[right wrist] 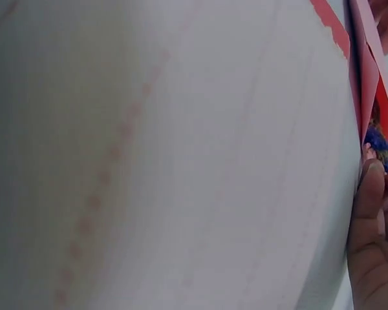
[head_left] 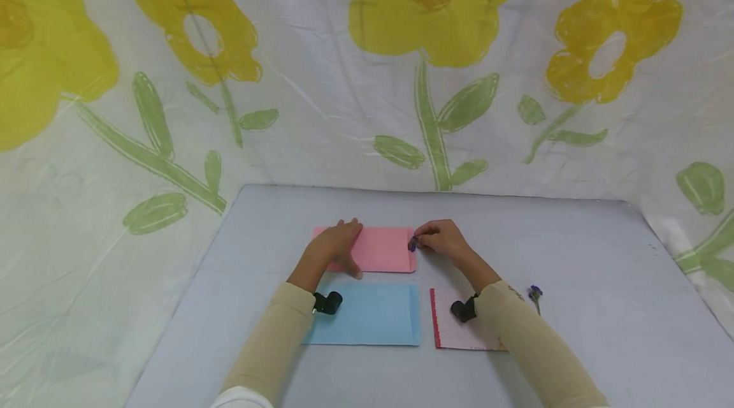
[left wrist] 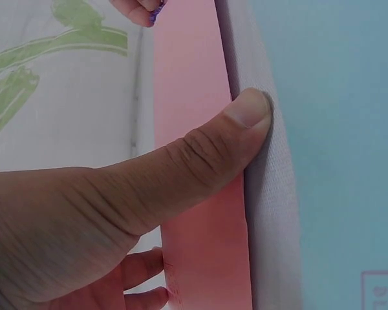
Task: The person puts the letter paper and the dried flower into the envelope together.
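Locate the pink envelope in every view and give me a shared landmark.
Head: the pink envelope lies below centre, partly under the left hand.
Left wrist: pink envelope, a vertical band mid-picture, crossed by that hand.
Right wrist: pink envelope, upper right edge.
Shared landmark: the purple flower in the right hand.

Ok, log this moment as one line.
left hand: across pink envelope; right hand: pinching purple flower at envelope's open end; blue envelope: on table

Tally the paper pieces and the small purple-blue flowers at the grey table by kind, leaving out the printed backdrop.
Flat paper pieces: 3 (pink envelope, light blue envelope, pale pink piece with a red edge)
Small purple-blue flowers: 2 (one flower in the right hand, another flower lying on the grey table)
Total: 5
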Action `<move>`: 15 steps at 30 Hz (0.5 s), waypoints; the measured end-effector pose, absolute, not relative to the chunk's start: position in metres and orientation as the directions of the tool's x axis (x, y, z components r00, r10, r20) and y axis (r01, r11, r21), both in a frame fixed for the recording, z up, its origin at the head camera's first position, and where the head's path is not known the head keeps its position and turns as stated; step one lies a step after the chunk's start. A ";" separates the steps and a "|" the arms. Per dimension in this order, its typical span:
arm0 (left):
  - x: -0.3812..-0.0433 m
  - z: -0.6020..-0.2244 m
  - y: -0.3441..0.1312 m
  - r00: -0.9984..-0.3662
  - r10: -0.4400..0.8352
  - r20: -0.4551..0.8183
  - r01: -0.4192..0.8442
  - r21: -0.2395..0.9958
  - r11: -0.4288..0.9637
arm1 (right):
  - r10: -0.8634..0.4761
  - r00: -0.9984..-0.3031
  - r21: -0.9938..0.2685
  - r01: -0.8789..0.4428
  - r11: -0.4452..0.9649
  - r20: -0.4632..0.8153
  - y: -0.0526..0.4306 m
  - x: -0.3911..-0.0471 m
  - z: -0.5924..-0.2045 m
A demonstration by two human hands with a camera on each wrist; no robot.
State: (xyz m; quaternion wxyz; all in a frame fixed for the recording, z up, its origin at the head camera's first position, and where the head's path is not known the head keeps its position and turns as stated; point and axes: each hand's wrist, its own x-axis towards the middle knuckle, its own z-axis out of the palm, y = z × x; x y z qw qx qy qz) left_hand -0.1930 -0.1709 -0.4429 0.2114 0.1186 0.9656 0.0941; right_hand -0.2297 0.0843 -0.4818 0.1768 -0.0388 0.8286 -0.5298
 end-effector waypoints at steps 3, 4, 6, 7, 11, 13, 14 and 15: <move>-0.193 -0.442 -0.171 -0.882 0.266 -0.388 0.185 0.235 0.954 | -0.269 -0.929 -0.904 0.131 0.407 -0.255 0.084 -0.230 -0.482; -0.193 -0.442 -0.171 -0.882 0.264 -0.391 0.182 0.235 0.955 | -0.275 -0.927 -0.908 0.131 0.398 -0.255 0.084 -0.230 -0.483; -0.193 -0.442 -0.171 -0.880 0.262 -0.397 0.179 0.234 0.956 | -0.287 -0.924 -0.913 0.129 0.387 -0.253 0.083 -0.230 -0.484; -0.193 -0.442 -0.171 -0.878 0.264 -0.399 0.181 0.234 0.955 | -0.292 -0.922 -0.915 0.130 0.383 -0.253 0.083 -0.230 -0.484; -0.193 -0.443 -0.170 -0.876 0.268 -0.401 0.190 0.225 0.956 | -0.291 -0.924 -0.920 0.132 0.370 -0.249 0.082 -0.229 -0.483; -0.193 -0.443 -0.170 -0.877 0.271 -0.398 0.194 0.224 0.955 | -0.281 -0.927 -0.923 0.140 0.360 -0.250 0.080 -0.229 -0.483; -0.193 -0.443 -0.170 -0.877 0.271 -0.396 0.195 0.221 0.956 | -0.277 -0.928 -0.924 0.141 0.356 -0.248 0.080 -0.229 -0.483; -0.193 -0.443 -0.171 -0.878 0.271 -0.395 0.195 0.222 0.955 | -0.273 -0.930 -0.924 0.141 0.355 -0.247 0.079 -0.229 -0.483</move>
